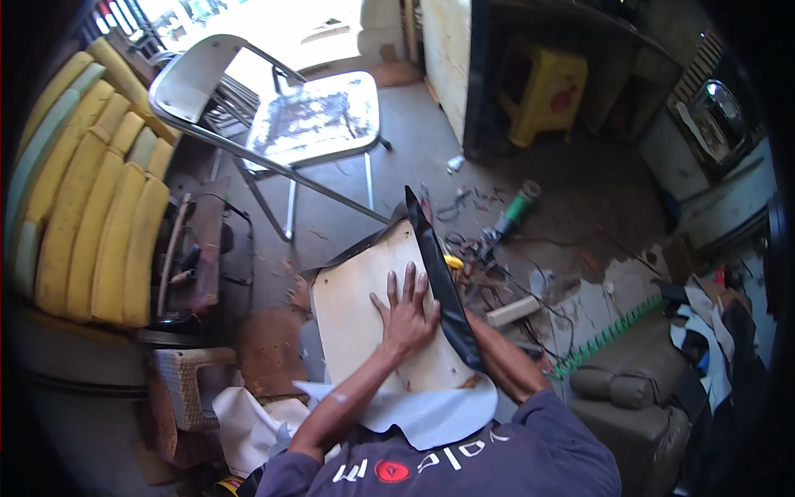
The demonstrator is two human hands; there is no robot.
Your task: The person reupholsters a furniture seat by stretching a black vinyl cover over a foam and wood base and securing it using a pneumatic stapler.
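A pale wooden board (344, 311) with small holes leans up against my body. Black vinyl sheeting (447, 300) wraps its right and far edges. At the near end the sheeting's light grey underside (418, 414) is folded out toward me. My left hand (406, 321) lies on the board with its fingers spread, pressing flat near the right side. My right forearm (507, 360) reaches behind the vinyl's right edge, and the hand itself is hidden there.
A folding metal chair (315, 108) stands ahead. Stacked yellow foam pads (99, 224) fill the left. Tools, including a green grinder (515, 211), lie scattered on the floor, with a green coiled hose (609, 331) beside a grey-brown cushioned seat (629, 398). A yellow stool (542, 95) sits under a bench.
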